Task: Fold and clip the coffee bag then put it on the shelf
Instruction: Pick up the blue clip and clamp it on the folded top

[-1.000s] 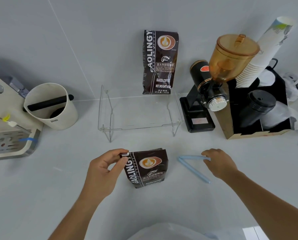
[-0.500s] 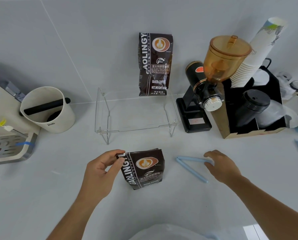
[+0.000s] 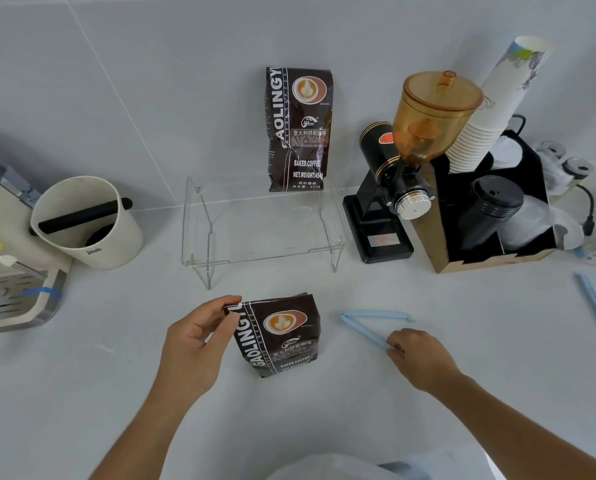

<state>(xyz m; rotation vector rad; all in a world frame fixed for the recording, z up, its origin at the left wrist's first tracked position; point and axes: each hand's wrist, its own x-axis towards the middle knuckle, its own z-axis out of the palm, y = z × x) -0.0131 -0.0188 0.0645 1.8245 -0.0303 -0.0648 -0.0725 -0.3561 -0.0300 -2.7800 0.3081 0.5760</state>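
Standing coffee bag (image 3: 277,334), contents perhaps hidden.

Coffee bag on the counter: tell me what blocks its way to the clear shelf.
Nothing visible. The counter between the coffee bag and the shelf is bare; another bag stands at the shelf's back right.

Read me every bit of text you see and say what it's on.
"GAOLINGY", "BAKED.COFFEE", "NET.WEIGHT:454": tall bag on the shelf.
"GAOLINGY", "BAKED COFFEE": folded bag on the counter.
Both bags' Chinese print: too small.
Knock box logo: blurred.
Grinder plate: unreadable.
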